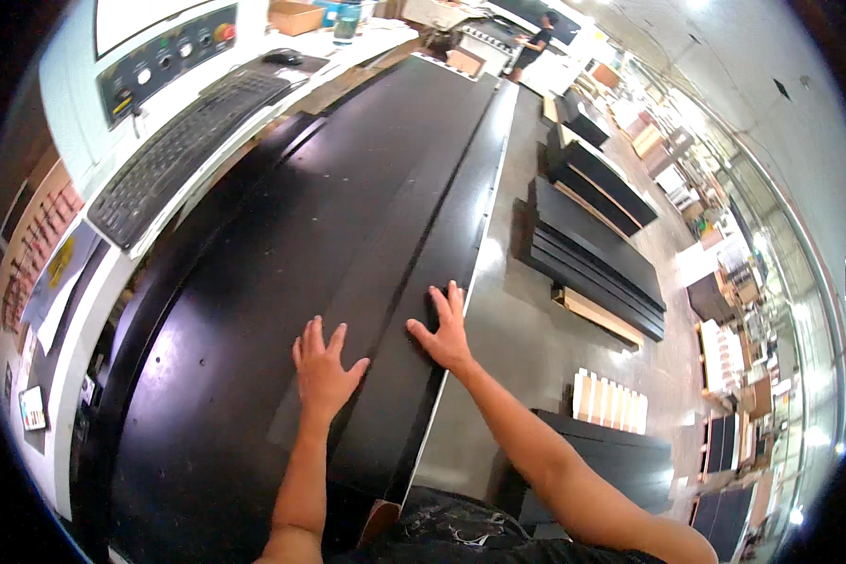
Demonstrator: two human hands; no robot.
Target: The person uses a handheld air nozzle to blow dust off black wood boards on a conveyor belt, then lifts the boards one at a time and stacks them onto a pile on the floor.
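Head view: both palms pressed flat, fingers spread, gripping nothing — left hand (324, 368) on a long black panel (385, 235), right hand (445, 329) on the narrower black strip (442, 282) beside it, near the bed's right edge. Looked like feeding or aligning the boards along a black machine bed (207, 376); next move likely called for an even push with both hands, keeping the strip square to the edge. Keyboard (174, 141) and control panel (164, 61) stood at left. Stacked black panels (592, 244) and pale boards (611, 399) lay on the grey floor (517, 320) at right; another person (536, 42) worked far off
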